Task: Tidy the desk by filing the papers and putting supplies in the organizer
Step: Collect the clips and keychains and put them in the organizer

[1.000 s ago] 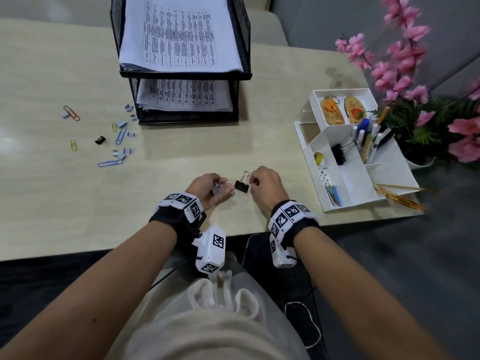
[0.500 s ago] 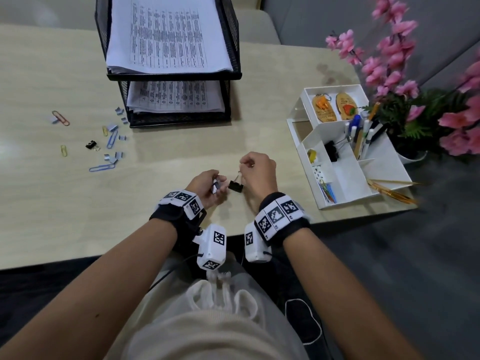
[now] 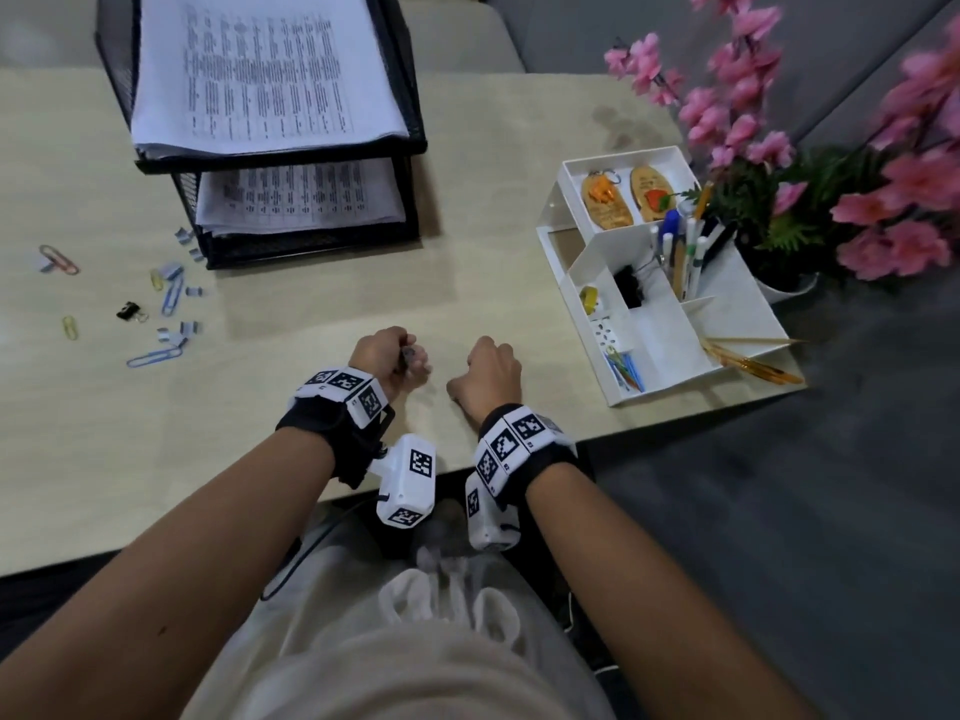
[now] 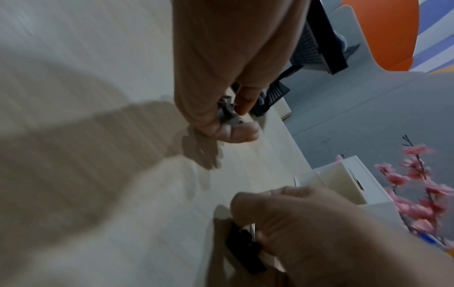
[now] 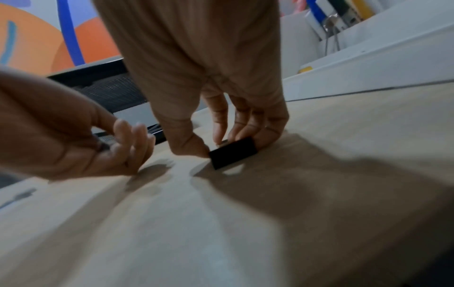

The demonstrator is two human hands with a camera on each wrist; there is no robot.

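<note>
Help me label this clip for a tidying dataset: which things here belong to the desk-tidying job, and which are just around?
Job:
right hand pinching black binder clip
left hand holding small clips
loose paper clips
white organizer
mesh paper tray

Just around:
pink flowers
keychains

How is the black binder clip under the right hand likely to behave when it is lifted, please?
The black binder clip looks small and boxy, so probably light, rigid and unlikely to roll. The right hand pinches it against the desk; its wire handle may swing.
</note>
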